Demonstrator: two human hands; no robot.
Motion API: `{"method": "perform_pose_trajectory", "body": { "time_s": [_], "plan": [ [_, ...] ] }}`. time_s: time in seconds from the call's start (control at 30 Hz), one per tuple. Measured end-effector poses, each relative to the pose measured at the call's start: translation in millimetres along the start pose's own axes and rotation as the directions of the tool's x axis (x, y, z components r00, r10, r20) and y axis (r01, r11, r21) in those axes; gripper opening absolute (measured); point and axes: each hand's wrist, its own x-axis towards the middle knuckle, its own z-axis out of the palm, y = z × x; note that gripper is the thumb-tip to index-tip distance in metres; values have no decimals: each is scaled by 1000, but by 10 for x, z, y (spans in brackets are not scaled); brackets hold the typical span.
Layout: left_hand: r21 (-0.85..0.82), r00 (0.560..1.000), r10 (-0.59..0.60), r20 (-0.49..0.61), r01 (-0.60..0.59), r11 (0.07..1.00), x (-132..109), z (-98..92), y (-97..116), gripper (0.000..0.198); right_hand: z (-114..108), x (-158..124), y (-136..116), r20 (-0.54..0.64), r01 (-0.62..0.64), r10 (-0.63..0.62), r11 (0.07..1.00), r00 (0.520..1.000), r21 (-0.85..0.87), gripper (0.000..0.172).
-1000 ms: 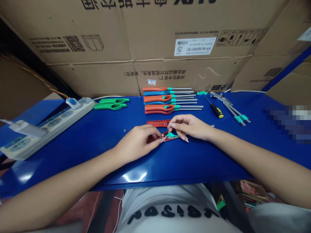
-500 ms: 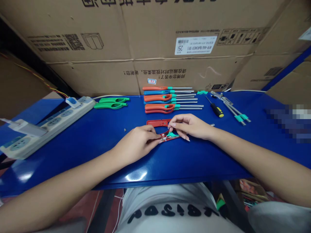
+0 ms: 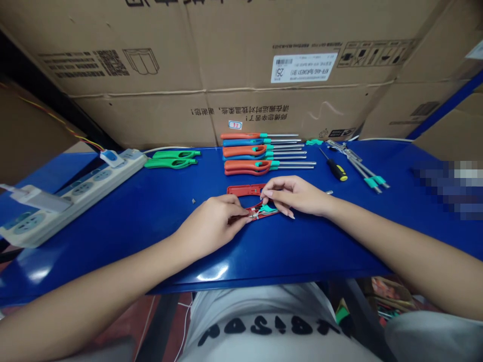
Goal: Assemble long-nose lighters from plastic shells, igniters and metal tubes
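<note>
An opened red lighter half-shell lies on the blue table, holding a teal trigger piece and thin wires. Its left end is pinched between the thumb and fingers of my left hand. My right hand arches over the shell's other end, thumb and forefinger pressed together just above the trigger; what sits between them is hidden. Just behind, the matching red half-shell lies flat, partly covered by my right fingers. A metal tube tip shows beyond my right wrist.
Assembled orange and blue lighters lie in a row behind. Green handles and a power strip are at left, near tiny metal parts. A screwdriver and metal tubes lie right. A cardboard box stands behind.
</note>
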Motion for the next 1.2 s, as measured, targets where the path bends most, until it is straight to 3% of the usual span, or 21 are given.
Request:
{"method": "perform_pose_trajectory", "body": {
  "time_s": [0.17, 0.5, 0.9, 1.1, 1.2],
  "plan": [
    [-27, 1000, 12, -7, -12, 1000, -6, 6, 8, 18, 71, -6, 5, -35, -41, 39, 997, 999, -63, 37],
    [-106, 998, 12, -66, -19, 994, 36, 33, -33, 11, 206, 18, 38, -216, 60, -138, 941, 966, -334, 30],
    [-98, 999, -6, -47, 2, 995, 50, 28, -31, 8, 251, 31, 9, -250, 35, -126, 940, 960, -339, 31],
    [-88, 1000, -5, -24, 3, 996, 29, -4, -53, 10, 154, -15, -63, -218, -79, 50, 989, 975, -124, 37],
    [-35, 999, -4, -48, 3, 999, 0, -56, -36, 12, -20, -70, -118, -302, 1, -59, 982, 952, -187, 33]
  ]
}}
